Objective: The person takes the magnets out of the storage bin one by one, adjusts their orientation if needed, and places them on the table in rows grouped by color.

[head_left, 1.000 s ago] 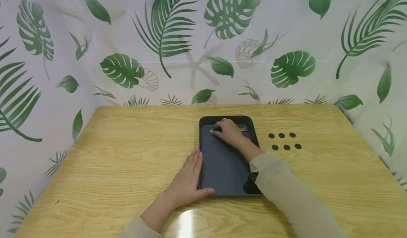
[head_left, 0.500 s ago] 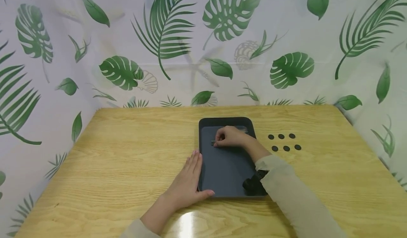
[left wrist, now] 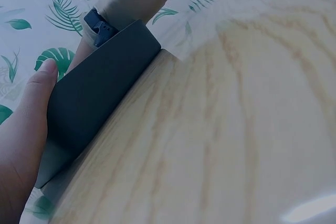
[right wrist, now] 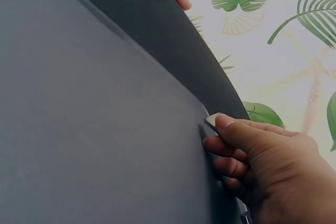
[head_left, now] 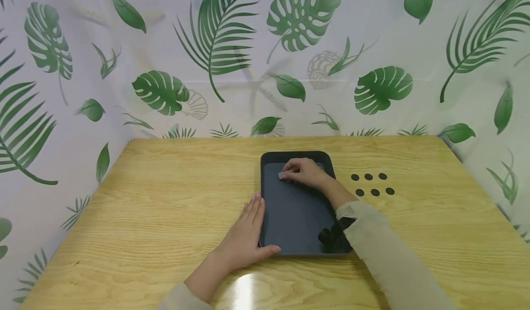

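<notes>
In the head view a dark grey rectangular tray [head_left: 296,222] lies on the wooden table. My left hand [head_left: 244,236] rests along its left side with straight fingers, the thumb at the front edge. The left wrist view has that thumb [left wrist: 38,93] against the tray's outer wall [left wrist: 100,85]. Over the far part of the tray, my right hand [head_left: 306,171] pinches a flat silvery strip [head_left: 285,175]. Up close in the right wrist view, thumb and index finger of the right hand [right wrist: 278,161] grip the strip's pale corner [right wrist: 211,119]; the rest is mostly hidden by the hand.
Several small black discs [head_left: 375,192] lie in two rows to the right of the tray. A black wrist camera [head_left: 327,237] hangs from the right wrist over the tray. Leaf-patterned cloth [head_left: 232,107] walls in the table [head_left: 174,181] at the back and sides.
My right hand, first at the strip near the tray's far end, moved toward me with it, then slightly back away. The left hand stays in place.
</notes>
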Motion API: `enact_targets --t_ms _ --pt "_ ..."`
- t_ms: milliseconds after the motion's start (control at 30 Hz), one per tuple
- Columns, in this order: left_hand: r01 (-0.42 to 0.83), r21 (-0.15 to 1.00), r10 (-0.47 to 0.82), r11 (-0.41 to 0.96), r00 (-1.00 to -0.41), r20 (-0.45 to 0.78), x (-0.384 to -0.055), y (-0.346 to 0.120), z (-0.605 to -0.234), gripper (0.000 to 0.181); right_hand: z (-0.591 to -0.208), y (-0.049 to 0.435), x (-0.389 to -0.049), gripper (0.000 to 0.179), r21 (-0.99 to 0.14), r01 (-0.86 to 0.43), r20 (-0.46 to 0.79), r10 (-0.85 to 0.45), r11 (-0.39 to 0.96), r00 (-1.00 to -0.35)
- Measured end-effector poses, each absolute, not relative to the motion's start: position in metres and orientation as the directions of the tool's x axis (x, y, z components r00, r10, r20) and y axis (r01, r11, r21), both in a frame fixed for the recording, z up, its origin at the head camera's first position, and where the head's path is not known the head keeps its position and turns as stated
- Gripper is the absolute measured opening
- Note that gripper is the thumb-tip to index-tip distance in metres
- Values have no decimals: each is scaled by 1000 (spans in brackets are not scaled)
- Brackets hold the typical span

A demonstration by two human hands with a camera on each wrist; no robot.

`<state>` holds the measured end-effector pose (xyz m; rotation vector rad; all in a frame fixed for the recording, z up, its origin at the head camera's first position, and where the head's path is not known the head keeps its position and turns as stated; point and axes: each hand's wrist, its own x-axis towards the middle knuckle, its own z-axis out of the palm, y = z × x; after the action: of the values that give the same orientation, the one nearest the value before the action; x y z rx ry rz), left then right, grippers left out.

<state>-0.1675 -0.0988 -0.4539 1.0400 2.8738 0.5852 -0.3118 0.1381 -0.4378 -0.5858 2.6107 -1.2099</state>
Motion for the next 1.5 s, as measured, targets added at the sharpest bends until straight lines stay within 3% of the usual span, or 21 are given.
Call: enact_targets --t_ms 167,433,933,1500 --pt "613 355 619 706 -777 110 -169 -99 -452 103 -434 140 -314 28 -721 -292 -29 -448 629 -893" --pt "619 355 629 700 -770 102 -168 -98 -455 102 -428 142 -309 32 -550 -491 -47 -612 676 -790" --pt "635 360 638 683 -759 129 -168 -100 -456 106 -418 137 -314 16 -533 -474 -114 -614 701 -781" --pt "610 327 612 722 -783 110 -168 -97 -455 102 -405 123 -314 14 -401 -477 -205 -584 782 -785"
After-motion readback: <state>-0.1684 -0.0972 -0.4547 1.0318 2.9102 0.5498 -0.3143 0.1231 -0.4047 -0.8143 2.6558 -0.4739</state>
